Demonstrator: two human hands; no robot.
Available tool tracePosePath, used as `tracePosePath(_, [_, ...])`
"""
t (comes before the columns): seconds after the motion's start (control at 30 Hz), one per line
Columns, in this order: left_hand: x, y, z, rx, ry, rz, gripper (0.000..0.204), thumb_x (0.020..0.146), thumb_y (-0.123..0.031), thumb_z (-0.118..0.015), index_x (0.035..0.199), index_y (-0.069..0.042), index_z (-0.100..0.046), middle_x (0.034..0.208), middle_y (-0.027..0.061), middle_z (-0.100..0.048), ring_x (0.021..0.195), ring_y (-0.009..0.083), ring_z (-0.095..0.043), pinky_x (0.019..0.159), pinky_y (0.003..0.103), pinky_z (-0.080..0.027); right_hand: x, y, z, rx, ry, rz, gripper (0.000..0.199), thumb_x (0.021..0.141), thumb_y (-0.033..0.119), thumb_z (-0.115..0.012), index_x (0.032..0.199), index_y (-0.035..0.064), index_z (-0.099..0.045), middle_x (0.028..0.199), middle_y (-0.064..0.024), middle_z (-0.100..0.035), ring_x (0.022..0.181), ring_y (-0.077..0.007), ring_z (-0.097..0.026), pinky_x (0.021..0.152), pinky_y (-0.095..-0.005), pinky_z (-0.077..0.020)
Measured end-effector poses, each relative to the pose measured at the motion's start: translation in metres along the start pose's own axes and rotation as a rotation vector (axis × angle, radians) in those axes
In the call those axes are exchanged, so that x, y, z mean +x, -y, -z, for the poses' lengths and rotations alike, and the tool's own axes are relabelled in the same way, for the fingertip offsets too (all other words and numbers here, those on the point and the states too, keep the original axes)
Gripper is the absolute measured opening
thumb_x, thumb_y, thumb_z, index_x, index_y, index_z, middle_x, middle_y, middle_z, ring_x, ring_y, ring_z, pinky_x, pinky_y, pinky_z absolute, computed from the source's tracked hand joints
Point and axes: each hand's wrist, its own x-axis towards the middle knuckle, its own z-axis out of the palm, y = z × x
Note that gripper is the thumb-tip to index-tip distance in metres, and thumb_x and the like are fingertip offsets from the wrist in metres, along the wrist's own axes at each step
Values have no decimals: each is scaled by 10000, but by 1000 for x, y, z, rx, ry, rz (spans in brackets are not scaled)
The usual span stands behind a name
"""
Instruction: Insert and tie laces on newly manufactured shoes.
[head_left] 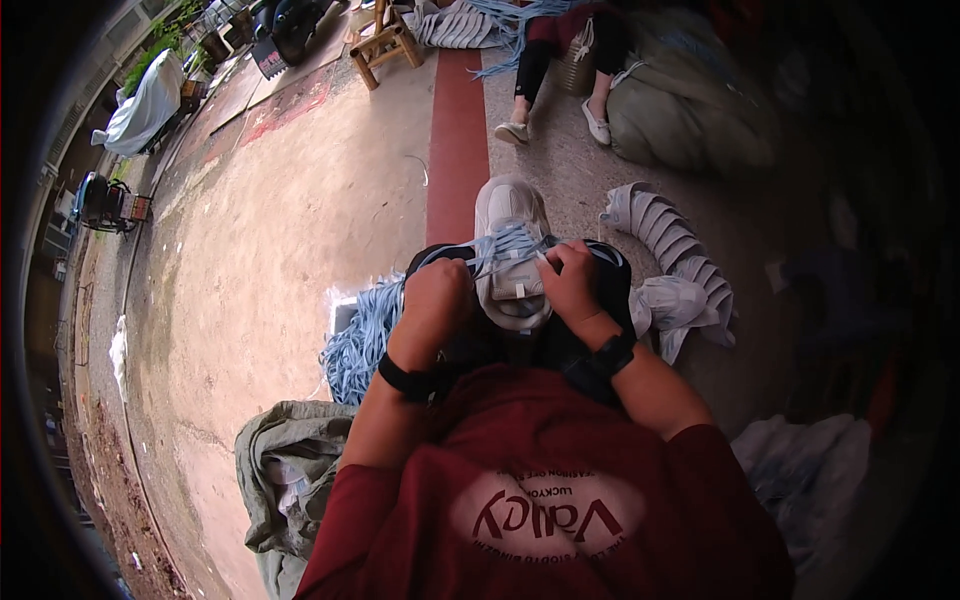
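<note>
A pale grey-white sneaker [513, 277] rests between my knees with its toe pointing away from me. Light blue shoelace [508, 243] crosses its upper, and strands spread out to both sides. On the left of the shoe, my left hand [440, 287] is closed in a fist around the lace, its fingertips hidden from view. My right hand [570, 277] pinches the lace at the right edge of the shoe's opening, thumb and forefinger together. More blue lace lies over my right thigh.
A heap of blue laces [362, 340] hangs beside my left leg. Stacked pale shoes [675, 245] curve along the ground at right, by white plastic wrapping [668, 302]. A grey-green cloth sack [290, 480] lies lower left. Ahead, another person's legs [535, 75] and a wooden stool [385, 45] show.
</note>
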Motion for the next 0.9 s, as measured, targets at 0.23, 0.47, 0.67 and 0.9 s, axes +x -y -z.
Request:
tracePosePath(0.23, [-12, 48, -17, -1537, 286, 420, 143, 831, -150, -621, 729, -60, -578, 604, -31, -523, 503, 50, -458, 472, 182, -369, 20, 32, -13, 9, 260, 414, 49, 718, 106, -619, 741, 63, -620, 745, -97, -564, 759, -291, -545, 723, -393, -417])
tracePosePath(0.47, [9, 32, -33, -1563, 92, 415, 99, 804, -88, -621, 733, -27, -589, 622, 11, -579, 514, 66, -520, 464, 193, -401, 19, 30, -25, -63, 319, 332, 57, 694, 88, -636, 736, 56, -615, 758, -107, -557, 747, -293, -538, 698, -397, -414])
tracePosePath(0.67, [23, 30, -61, -1418, -45, 372, 91, 810, -66, -612, 743, -5, -599, 630, 27, -593, 524, 69, -525, 484, 204, -408, 19, 33, -25, -85, 371, 328, 75, 671, 80, -645, 731, 47, -614, 756, -120, -552, 751, -299, -540, 689, -406, -417])
tracePosePath(0.9, [30, 25, -72, -1271, -194, 382, 109, 750, -44, -619, 667, 21, -590, 573, 64, -596, 499, 108, -549, 479, 265, -427, 22, 28, -31, -141, 380, 325, 81, 678, 107, -642, 738, 57, -621, 724, -116, -555, 726, -299, -548, 692, -402, -417])
